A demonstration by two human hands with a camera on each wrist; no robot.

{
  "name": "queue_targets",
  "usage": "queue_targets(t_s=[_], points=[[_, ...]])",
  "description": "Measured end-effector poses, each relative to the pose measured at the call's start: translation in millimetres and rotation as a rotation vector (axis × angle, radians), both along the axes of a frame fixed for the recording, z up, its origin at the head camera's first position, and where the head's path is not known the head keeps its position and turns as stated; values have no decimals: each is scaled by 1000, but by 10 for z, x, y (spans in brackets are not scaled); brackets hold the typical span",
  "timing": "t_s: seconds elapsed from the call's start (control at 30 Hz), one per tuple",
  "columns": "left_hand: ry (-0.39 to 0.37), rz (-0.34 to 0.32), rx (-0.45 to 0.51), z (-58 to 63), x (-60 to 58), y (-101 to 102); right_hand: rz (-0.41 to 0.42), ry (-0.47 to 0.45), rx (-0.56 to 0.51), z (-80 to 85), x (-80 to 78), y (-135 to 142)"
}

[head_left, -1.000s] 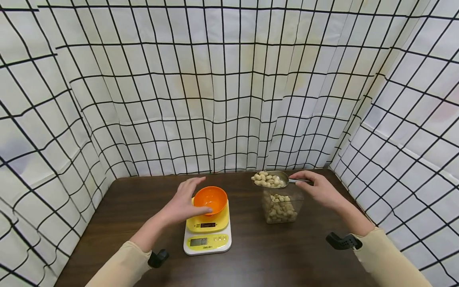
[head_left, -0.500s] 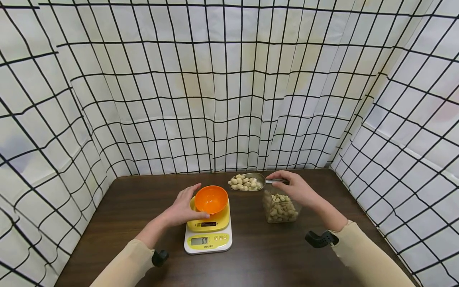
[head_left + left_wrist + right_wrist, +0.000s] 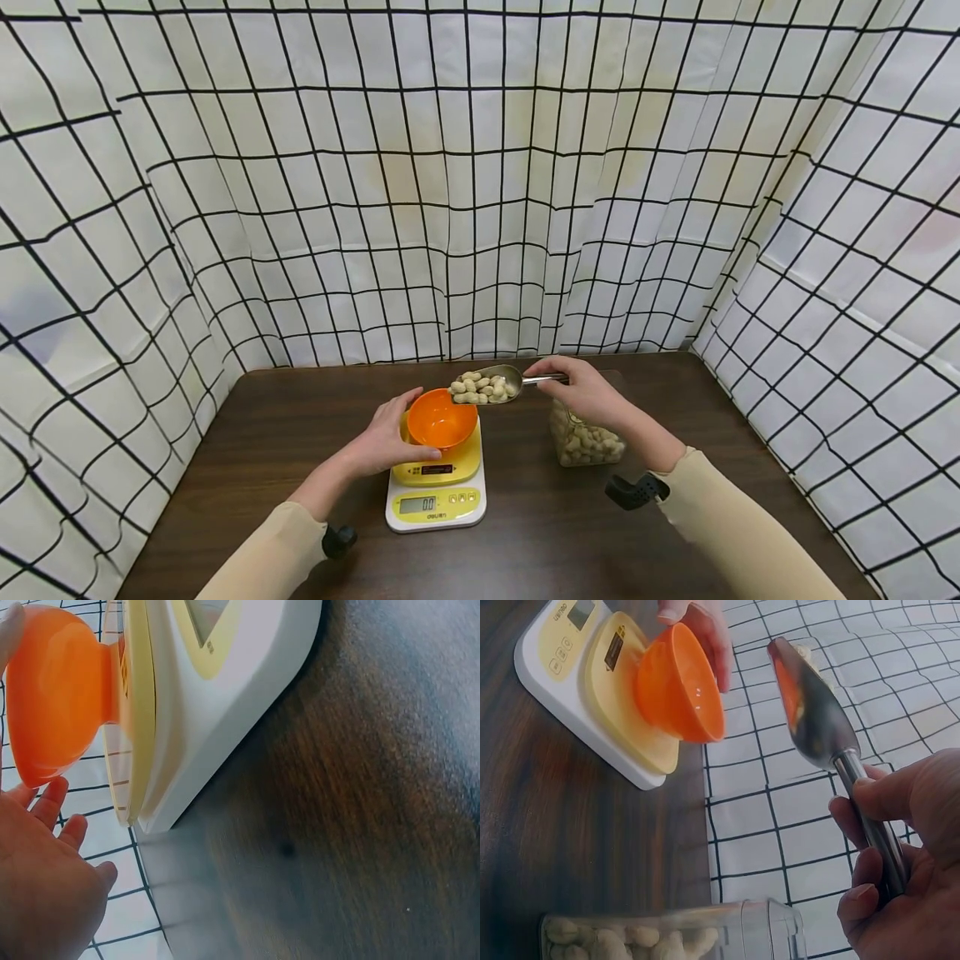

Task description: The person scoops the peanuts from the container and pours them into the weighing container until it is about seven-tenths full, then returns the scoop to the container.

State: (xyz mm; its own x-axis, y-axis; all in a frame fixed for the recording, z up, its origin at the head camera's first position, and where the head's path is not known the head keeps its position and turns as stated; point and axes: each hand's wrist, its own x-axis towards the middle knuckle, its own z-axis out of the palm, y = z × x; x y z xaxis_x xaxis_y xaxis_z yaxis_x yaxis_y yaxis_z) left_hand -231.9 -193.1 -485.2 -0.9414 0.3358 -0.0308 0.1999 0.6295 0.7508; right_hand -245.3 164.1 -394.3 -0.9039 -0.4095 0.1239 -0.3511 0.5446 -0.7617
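My left hand holds an orange bowl from its left side, thumb at the front and fingers behind. The bowl stands on a yellow and white kitchen scale, whose display reads 0.0. In the left wrist view the fingertips are right at the bowl's rim. My right hand grips the handle of a metal scoop, thumb on top, fingers curled beneath. The scoop lies about level, heaped with peanuts in the shell. Its tip overlaps the bowl's right rim in the head view.
A clear plastic box with more peanuts stands on the dark wooden table, right of the scale and partly behind my right forearm. White curtains with a black grid enclose the table at the back and sides.
My right hand has carried the loaded scoop left from above the box to the bowl's rim. My left hand has closed in slightly on the bowl.
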Motion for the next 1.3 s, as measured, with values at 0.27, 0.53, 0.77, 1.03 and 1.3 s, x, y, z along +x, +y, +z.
queue_targets(t_s=[0.27,0.53,0.77,1.03,1.3], points=[[-12,21,-5,-20,-7,28,14,32,65,-48,-87,-108],[9,20,1,-20,-10,31,34,232,218,-24,-137,-259],[5,17,-8,-28,-22,28,28,362,342,63,-101,-353],[-14,26,-15,-28,-18,32,4,355,356,85,-92,-313],[-13,21,-4,-20,-13,33,-17,337,352,58,-107,-267]])
